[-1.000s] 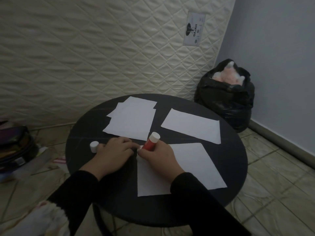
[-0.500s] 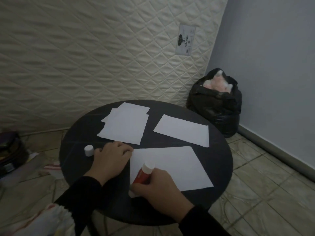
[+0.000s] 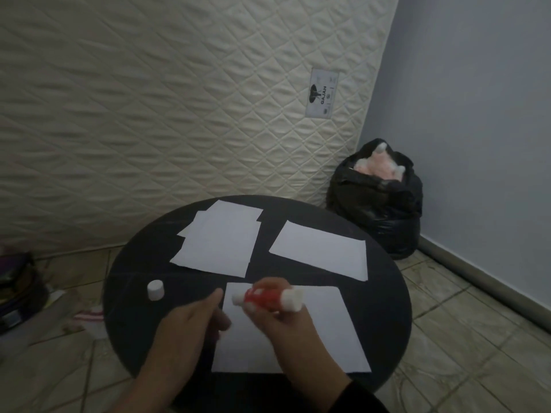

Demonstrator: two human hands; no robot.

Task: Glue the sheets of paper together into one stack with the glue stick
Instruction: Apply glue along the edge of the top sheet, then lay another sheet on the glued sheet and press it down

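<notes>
**Glue stick held over nearest sheet**

While gripped sideways, above the nearest sheet: red glue stick (image 3: 269,298), white ends left and right, uncapped tip toward the left.

Leaning behind: quilted cream mattress (image 3: 179,99). On the tiled floor in the corner: black rubbish bag (image 3: 378,210). Carrying everything: round black bench (image 3: 131,317). At the far left of the bench: loose stack of white sheets (image 3: 217,242). To its right, apart: single sheet (image 3: 320,251). Nearest, partly under both hands: third sheet (image 3: 325,332). Left hand (image 3: 185,332) loosely curled, holding nothing, fingers by the sheet's left edge. Right hand (image 3: 286,323) closed around the glue stick. Standing alone left of the hands: white cap (image 3: 155,289).
</notes>
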